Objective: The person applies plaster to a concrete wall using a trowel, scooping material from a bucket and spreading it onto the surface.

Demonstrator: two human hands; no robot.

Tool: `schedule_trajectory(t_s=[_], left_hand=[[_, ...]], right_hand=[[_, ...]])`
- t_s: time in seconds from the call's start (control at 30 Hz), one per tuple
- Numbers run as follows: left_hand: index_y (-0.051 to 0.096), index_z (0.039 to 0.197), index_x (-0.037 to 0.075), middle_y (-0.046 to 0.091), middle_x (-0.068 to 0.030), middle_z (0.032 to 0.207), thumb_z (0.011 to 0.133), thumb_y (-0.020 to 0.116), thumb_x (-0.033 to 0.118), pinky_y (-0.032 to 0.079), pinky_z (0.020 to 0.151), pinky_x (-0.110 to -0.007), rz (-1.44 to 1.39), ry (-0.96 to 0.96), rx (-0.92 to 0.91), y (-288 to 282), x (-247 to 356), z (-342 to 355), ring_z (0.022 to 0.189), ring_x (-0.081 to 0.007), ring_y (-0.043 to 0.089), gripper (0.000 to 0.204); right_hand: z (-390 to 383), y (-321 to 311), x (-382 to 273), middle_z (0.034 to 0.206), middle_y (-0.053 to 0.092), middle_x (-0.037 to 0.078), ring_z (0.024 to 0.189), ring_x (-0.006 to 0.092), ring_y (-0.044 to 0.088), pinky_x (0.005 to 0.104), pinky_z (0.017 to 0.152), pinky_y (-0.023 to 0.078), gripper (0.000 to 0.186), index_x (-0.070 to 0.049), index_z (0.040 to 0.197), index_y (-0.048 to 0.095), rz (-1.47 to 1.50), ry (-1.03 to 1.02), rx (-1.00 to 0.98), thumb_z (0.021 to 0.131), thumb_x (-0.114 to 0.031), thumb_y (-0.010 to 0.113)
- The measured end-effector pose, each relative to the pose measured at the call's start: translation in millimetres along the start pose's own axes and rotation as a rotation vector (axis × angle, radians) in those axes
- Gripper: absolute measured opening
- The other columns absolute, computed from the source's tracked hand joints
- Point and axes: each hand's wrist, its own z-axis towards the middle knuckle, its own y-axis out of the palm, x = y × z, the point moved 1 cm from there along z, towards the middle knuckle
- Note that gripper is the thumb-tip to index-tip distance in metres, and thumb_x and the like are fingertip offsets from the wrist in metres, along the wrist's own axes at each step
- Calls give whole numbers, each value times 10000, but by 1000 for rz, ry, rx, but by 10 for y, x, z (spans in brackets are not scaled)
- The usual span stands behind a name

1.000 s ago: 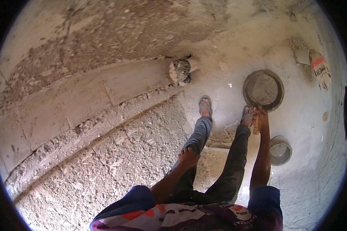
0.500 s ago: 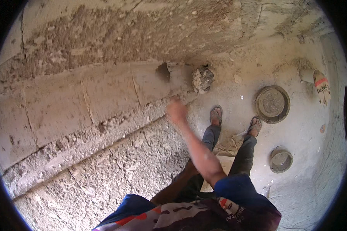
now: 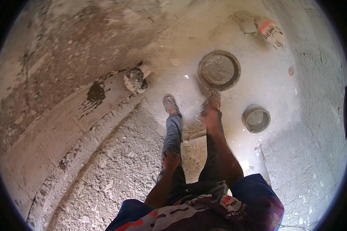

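My right hand hangs low in front of my right shin, just short of the large round basin of grey wet mix. Motion smears its fingers, and I cannot make out anything in it. My left hand is down beside my left thigh, its fingers too indistinct to read. To the left, a dark wet patch with streaks running down marks the smooth grey face of the wall course. A rough lump of mortar or rubble sits at the end of that course.
A smaller bucket with grey contents stands to the right. Farther off, a torn paper bag lies on its side on the dusty floor. Rough, crumbly masonry runs along my left, and a grey wall rises on the right.
My right hand has swung back from the wall course toward my right leg. The view has turned right. The dark patch on the course now shows as streaked and spread downward.
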Motion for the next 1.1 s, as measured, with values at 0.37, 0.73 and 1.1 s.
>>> schedule_trajectory(t_s=[0.37, 0.73, 1.1], left_hand=[[292, 1278, 33, 446, -230, 1182, 727, 531, 530, 399, 860, -481, 59, -101, 38, -112, 512, 30, 1074, -373, 466, 780], [386, 1201, 29, 504, -226, 1083, 732, 534, 532, 448, 784, -468, 28, -93, 60, -68, 108, 208, 988, -378, 519, 703], [436, 1168, 26, 530, -208, 1034, 747, 503, 541, 461, 750, -469, -62, -82, 71, -157, -285, 373, 913, -358, 558, 668]], right_hand=[[2087, -99, 2229, 858, 617, 197, 799, 326, 606, 422, 678, 487, 257, 7, 815, 612, -522, 37, -50, 727, -233, 591], [1240, -80, 1730, 453, 445, 25, 315, 129, 421, 276, 289, 344, 276, -54, 609, 495, 703, 388, -166, 738, -232, 662], [563, 718, -1341, 737, 589, 104, 625, 238, 549, 342, 598, 453, 247, -6, 886, 549, 431, -224, 467, 739, -191, 623]])
